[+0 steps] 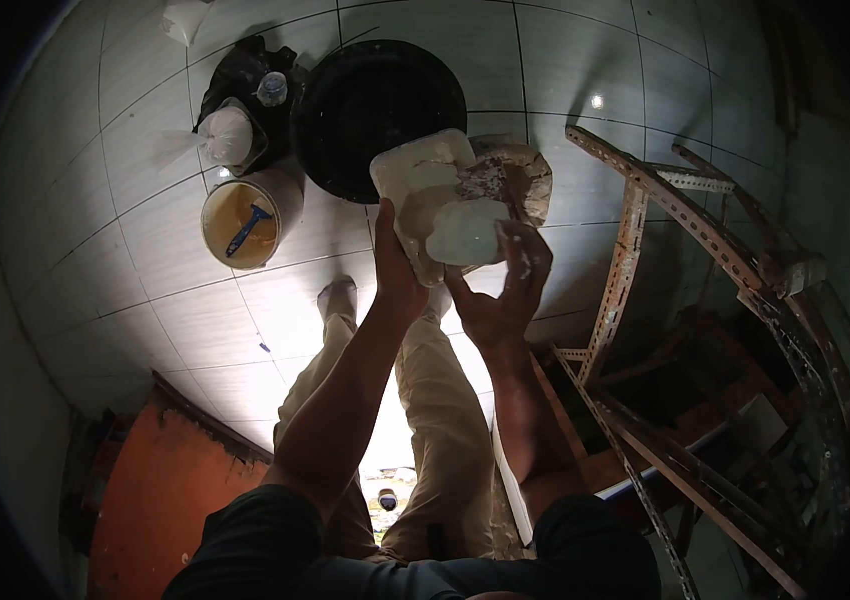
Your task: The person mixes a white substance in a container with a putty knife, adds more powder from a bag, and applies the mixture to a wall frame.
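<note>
My left hand [397, 262] grips the left edge of a pale, shallow, rounded rectangular tray [415, 180], tilted in front of me. A smooth whitish rounded slab [465, 235] overlaps the tray's near right part. My right hand [507, 285] pinches this slab at its right and lower edge, with white residue on the fingers. Whether the slab touches the tray cannot be made out. Beyond my right hand is a brownish round object [535, 180] crusted with white, partly hidden by the tray. A large black basin [380, 70] stands on the floor just beyond the tray.
Left of the basin, a bucket [292, 205] holds tan material and a blue-handled tool [248, 230]. Behind it are a tied bag of white material [227, 135], a black plastic bag [235, 75] and a clear cup [272, 88]. A rusty metal frame [625, 250] stands right; an orange panel [165, 490] lower left.
</note>
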